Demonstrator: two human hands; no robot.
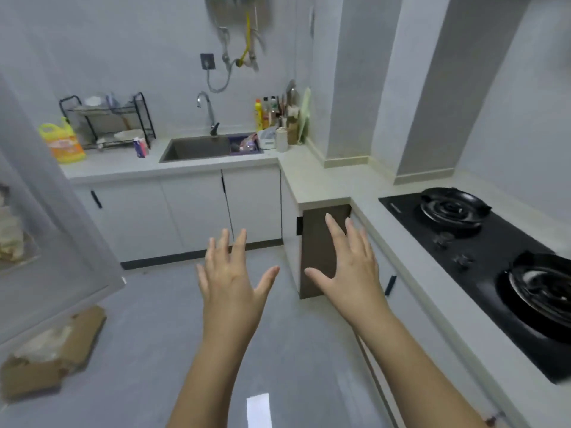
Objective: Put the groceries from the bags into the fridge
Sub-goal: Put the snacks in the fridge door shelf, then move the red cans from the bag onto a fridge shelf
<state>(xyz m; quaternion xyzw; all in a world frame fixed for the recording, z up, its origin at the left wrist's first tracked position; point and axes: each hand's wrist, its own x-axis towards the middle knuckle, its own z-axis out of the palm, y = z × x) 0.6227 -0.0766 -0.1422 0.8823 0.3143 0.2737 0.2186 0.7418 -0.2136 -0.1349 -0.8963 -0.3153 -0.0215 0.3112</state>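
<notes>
paper bag point(83, 335) crumpled brown, left hand point(231, 273), right hand point(349, 267) splayed

Grey floor point(173, 335) is carrying a torn brown paper bag point(52, 356) at 8 o'clock, while the L-shaped countertop point(129, 168) is holding a yellow jug point(63, 142) and dish rack point(108, 118) at 10, sink point(197, 148) at 11, bottles point(272, 115) at 12, black hob point(494, 267) at 3.

Ahead of us the sink point(197, 148) sits in the counter point(123, 168), between a dish rack point(108, 118) at left and bottles point(268, 114) at right. The stove point(482, 267) lies to our right, a bag point(52, 353) on the floor point(173, 304) left.
</notes>
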